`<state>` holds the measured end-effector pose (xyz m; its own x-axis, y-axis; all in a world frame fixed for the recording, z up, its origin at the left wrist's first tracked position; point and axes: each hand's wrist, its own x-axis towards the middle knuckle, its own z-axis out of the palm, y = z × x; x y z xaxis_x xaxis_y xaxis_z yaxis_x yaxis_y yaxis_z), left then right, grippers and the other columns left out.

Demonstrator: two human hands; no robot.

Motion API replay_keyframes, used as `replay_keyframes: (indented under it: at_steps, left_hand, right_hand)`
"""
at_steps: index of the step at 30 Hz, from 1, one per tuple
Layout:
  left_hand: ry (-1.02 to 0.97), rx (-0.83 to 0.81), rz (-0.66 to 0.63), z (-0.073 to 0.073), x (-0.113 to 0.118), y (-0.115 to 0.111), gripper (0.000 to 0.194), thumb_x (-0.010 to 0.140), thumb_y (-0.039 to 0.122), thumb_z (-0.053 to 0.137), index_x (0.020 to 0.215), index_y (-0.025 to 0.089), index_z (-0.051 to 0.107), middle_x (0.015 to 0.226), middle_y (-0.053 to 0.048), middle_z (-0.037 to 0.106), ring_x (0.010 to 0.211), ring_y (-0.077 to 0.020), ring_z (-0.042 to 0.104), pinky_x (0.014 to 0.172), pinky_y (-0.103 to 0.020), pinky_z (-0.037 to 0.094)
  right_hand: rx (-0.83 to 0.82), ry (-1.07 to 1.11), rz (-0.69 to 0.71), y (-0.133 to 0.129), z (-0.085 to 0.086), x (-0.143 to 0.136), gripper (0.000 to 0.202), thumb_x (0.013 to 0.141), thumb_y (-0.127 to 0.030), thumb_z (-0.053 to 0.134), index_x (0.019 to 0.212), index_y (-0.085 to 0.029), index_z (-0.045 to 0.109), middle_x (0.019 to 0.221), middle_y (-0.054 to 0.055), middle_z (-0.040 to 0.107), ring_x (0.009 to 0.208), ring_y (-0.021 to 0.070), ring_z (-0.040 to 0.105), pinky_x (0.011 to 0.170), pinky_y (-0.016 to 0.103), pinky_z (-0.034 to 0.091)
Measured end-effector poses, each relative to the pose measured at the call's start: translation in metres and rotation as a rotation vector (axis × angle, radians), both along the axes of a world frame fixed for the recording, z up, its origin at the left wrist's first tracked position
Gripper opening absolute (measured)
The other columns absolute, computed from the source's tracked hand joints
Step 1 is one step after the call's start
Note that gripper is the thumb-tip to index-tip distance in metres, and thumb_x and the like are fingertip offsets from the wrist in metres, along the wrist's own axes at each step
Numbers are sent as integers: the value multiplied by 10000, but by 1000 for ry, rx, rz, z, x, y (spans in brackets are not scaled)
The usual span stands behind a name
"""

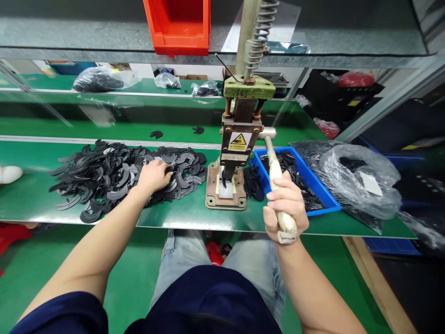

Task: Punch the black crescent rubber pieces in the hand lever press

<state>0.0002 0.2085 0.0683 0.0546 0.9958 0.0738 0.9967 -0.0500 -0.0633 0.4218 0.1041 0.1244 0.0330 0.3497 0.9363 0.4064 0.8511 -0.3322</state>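
Note:
My right hand (285, 204) is wrapped round the tape-covered lever (277, 171) of a hand press (239, 139). A small black piece (224, 182) stands under the press ram, above the light plate (225, 189) on the base. At the left, my left hand (155, 175) rests on a heap of black curved pieces (118, 192). Its fingers are curled, and one dark curved piece (170, 167) shows between the thumb and fingers. Part of the fingertips is hidden by the heap.
Right of the press are a blue tray (314, 185) of black parts and a clear plastic bag (361, 178). Several black pieces (253, 183) lie between press and tray. An orange bin (181, 48) sits on the shelf above. Two loose pieces (156, 134) lie behind the heap.

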Motion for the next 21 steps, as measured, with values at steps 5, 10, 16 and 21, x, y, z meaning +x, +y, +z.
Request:
replay_keyframes:
  at_steps: [5,10,16,21]
  left_hand:
    - [-25,105,-47,11,-3,2,532,1053,432,405,1351,138,734,1331,-246,677,1233,-428,617,997,-548,476]
    - [-165,264,-78,25,2,-10,489,1079,434,408,1311,191,763,1224,-200,727,1162,-371,676,976,-474,502]
    - [-856,135,-166,18,54,-44,473,1079,523,466,1314,224,747,1054,-72,810,892,-216,756,874,-326,574]
    - [-1353,-41,-26,-9,106,-48,397,887,568,772,994,189,723,770,-21,733,647,-164,698,641,-278,567]
  right_hand:
    - [6,-19,-1,0,0,1,100,910,-314,718,939,-260,638,970,-4,725,1180,265,726,1192,729,540]
    - [8,-9,-8,1,-2,0,88,909,-315,709,943,-269,643,964,-1,723,1180,267,726,1218,752,504]
    - [11,-1,-9,1,-1,-2,87,916,-326,706,945,-281,638,945,1,711,1176,267,724,1187,739,536]
    - [-1,-9,-3,-2,2,-2,92,907,-302,712,941,-252,642,947,9,712,1178,273,715,1199,739,525]
